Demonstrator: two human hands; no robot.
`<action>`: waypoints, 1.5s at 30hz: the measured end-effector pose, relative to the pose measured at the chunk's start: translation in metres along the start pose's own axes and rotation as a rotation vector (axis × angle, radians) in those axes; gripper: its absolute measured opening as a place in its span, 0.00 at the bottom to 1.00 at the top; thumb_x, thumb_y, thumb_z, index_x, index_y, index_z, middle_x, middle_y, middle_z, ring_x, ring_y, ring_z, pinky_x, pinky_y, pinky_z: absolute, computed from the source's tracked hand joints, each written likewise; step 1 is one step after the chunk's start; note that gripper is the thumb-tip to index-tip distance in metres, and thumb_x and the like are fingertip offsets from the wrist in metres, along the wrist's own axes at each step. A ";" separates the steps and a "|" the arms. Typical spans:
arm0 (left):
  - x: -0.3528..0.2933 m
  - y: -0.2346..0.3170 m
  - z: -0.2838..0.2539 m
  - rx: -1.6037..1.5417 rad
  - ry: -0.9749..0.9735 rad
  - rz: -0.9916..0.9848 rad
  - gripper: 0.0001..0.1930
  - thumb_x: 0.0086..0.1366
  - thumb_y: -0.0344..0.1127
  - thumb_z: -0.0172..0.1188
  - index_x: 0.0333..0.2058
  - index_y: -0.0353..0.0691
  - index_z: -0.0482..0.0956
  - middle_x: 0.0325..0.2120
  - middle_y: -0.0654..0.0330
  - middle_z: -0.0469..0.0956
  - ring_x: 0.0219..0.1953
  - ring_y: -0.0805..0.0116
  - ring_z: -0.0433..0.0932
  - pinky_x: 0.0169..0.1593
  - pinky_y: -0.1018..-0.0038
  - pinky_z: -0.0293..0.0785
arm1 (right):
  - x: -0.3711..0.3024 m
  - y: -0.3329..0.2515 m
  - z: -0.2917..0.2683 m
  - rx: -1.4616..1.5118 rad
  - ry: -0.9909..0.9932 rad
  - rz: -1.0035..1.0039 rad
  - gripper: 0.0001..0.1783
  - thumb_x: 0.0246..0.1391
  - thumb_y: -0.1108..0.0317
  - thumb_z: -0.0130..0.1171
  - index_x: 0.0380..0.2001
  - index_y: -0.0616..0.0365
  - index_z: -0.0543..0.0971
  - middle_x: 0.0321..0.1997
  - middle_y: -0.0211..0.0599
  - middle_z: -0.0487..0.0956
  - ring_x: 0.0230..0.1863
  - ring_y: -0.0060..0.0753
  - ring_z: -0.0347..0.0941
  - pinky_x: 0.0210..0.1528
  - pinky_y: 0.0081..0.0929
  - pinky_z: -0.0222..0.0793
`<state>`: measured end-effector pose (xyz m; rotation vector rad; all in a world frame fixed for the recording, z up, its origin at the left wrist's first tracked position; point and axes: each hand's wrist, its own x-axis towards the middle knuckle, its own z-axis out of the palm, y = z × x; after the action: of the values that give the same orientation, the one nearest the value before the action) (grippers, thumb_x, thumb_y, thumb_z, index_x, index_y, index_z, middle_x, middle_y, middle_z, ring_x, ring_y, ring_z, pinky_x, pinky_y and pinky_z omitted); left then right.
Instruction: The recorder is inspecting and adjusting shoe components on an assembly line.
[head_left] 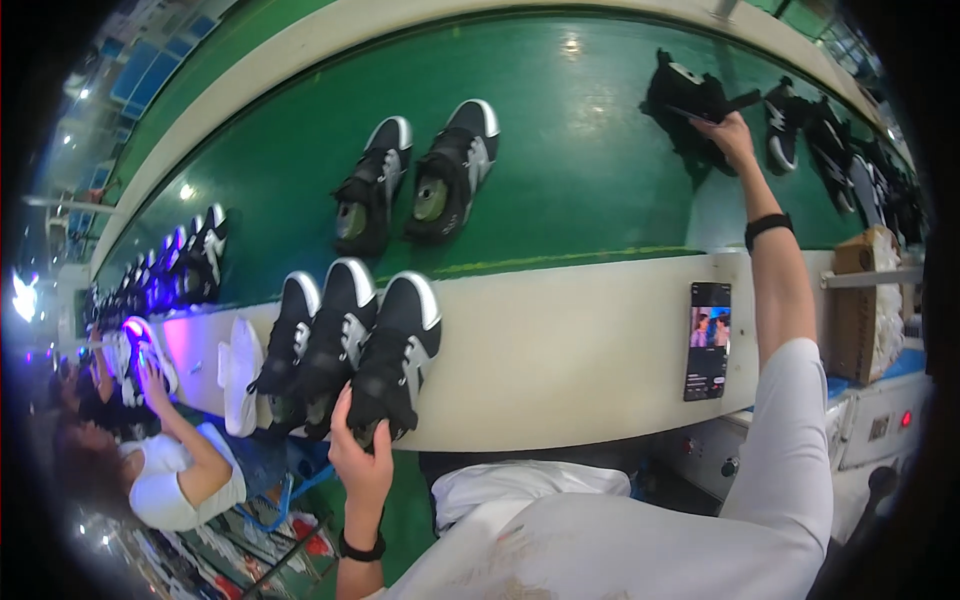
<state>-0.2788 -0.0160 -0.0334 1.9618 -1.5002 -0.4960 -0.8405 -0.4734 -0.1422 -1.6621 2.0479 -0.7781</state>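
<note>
My left hand (362, 455) is closed round the heel of a black sneaker (400, 335) with a white toe and grey side trim. This shoe is the rightmost of three alike, side by side on the cream ledge, toes pointing away from me. Far out to the right, my right hand (728, 138) grips a dark sneaker (690, 95) over the green belt; blur hides its details, and its pale inside shows at the opening. Two more black sneakers (455, 170) stand on the belt ahead of the three.
The green belt (580, 150) runs across behind the cream ledge (560, 350). A phone (708, 340) with a lit screen lies on the ledge. White soles (240, 375) and a co-worker (180, 465) are at left; more sneakers line both belt ends. A cardboard box (865, 300) stands right.
</note>
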 end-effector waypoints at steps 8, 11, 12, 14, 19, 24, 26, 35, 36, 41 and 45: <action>0.016 0.048 -0.015 0.159 0.097 0.230 0.25 0.59 0.23 0.59 0.57 0.29 0.70 0.58 0.41 0.72 0.59 0.44 0.73 0.63 0.60 0.68 | -0.145 -0.110 -0.009 0.505 -0.436 -0.079 0.21 0.44 0.68 0.76 0.41 0.61 0.79 0.35 0.29 0.83 0.31 0.18 0.77 0.37 0.20 0.72; 0.015 0.073 -0.004 -0.192 -0.013 0.352 0.27 0.61 0.21 0.53 0.62 0.29 0.67 0.60 0.42 0.70 0.63 0.50 0.69 0.67 0.61 0.62 | -0.230 -0.145 -0.023 0.575 -0.774 -0.312 0.30 0.38 0.71 0.77 0.47 0.62 0.75 0.42 0.31 0.80 0.45 0.27 0.75 0.48 0.30 0.71; 0.014 0.078 0.008 -0.249 -0.081 0.323 0.26 0.62 0.22 0.54 0.61 0.29 0.67 0.61 0.43 0.70 0.63 0.52 0.69 0.67 0.62 0.61 | -0.252 -0.159 -0.021 0.222 -0.636 -0.686 0.35 0.33 0.67 0.79 0.47 0.62 0.76 0.42 0.37 0.79 0.44 0.42 0.76 0.53 0.37 0.69; 0.014 0.083 0.033 -0.359 -0.246 0.195 0.25 0.64 0.23 0.54 0.61 0.29 0.69 0.61 0.46 0.70 0.64 0.56 0.69 0.67 0.65 0.61 | -0.294 -0.185 -0.017 0.180 -0.853 -0.879 0.40 0.31 0.68 0.77 0.54 0.57 0.74 0.55 0.41 0.76 0.56 0.49 0.71 0.59 0.42 0.66; 0.010 0.070 0.072 -0.682 -0.756 -0.066 0.23 0.65 0.27 0.60 0.60 0.35 0.72 0.60 0.50 0.73 0.64 0.58 0.70 0.63 0.68 0.66 | -0.360 -0.210 -0.008 0.135 -0.967 -0.917 0.39 0.32 0.75 0.71 0.55 0.56 0.75 0.57 0.37 0.76 0.61 0.48 0.68 0.64 0.40 0.67; 0.005 0.056 0.076 -0.510 -0.603 0.228 0.19 0.64 0.27 0.60 0.54 0.34 0.76 0.52 0.49 0.77 0.55 0.54 0.76 0.56 0.67 0.73 | -0.358 -0.198 -0.016 0.323 -1.054 -0.907 0.37 0.38 0.80 0.69 0.58 0.58 0.75 0.54 0.39 0.77 0.58 0.47 0.68 0.59 0.40 0.68; 0.011 0.055 0.079 -0.400 -0.526 0.335 0.15 0.64 0.27 0.60 0.50 0.33 0.79 0.47 0.48 0.80 0.50 0.51 0.79 0.51 0.66 0.76 | -0.359 -0.198 -0.016 0.370 -1.060 -0.893 0.30 0.42 0.81 0.66 0.54 0.61 0.78 0.52 0.40 0.77 0.53 0.47 0.69 0.55 0.39 0.69; 0.025 0.084 0.046 -0.478 -0.462 0.371 0.19 0.57 0.38 0.68 0.46 0.36 0.80 0.40 0.50 0.81 0.41 0.49 0.80 0.45 0.61 0.76 | -0.372 -0.218 -0.014 0.202 -0.943 -0.965 0.25 0.39 0.81 0.65 0.45 0.58 0.81 0.44 0.32 0.81 0.48 0.41 0.73 0.49 0.35 0.75; 0.020 0.085 0.044 -0.422 -0.455 0.566 0.26 0.48 0.37 0.74 0.48 0.40 0.79 0.44 0.52 0.79 0.44 0.50 0.79 0.48 0.60 0.75 | -0.373 -0.217 -0.014 0.213 -0.935 -0.938 0.24 0.39 0.81 0.65 0.45 0.58 0.81 0.44 0.31 0.81 0.48 0.40 0.74 0.48 0.35 0.75; -0.003 0.084 0.063 -0.223 -0.356 0.650 0.27 0.40 0.30 0.78 0.43 0.41 0.81 0.40 0.57 0.78 0.43 0.55 0.78 0.46 0.64 0.75 | -0.382 -0.207 -0.011 0.278 -0.901 -0.871 0.21 0.40 0.81 0.64 0.43 0.59 0.82 0.46 0.33 0.82 0.48 0.42 0.74 0.48 0.35 0.76; -0.001 0.081 0.072 -0.230 -0.291 0.626 0.19 0.41 0.27 0.75 0.35 0.39 0.81 0.36 0.57 0.79 0.34 0.59 0.78 0.36 0.68 0.75 | -0.390 -0.198 -0.017 0.473 -0.862 -0.706 0.21 0.45 0.81 0.63 0.46 0.61 0.82 0.46 0.38 0.84 0.50 0.46 0.77 0.52 0.35 0.74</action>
<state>-0.3829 -0.0464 -0.0326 1.1891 -2.0221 -0.6507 -0.6148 -0.1190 -0.0205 -1.9369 0.6382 -0.5212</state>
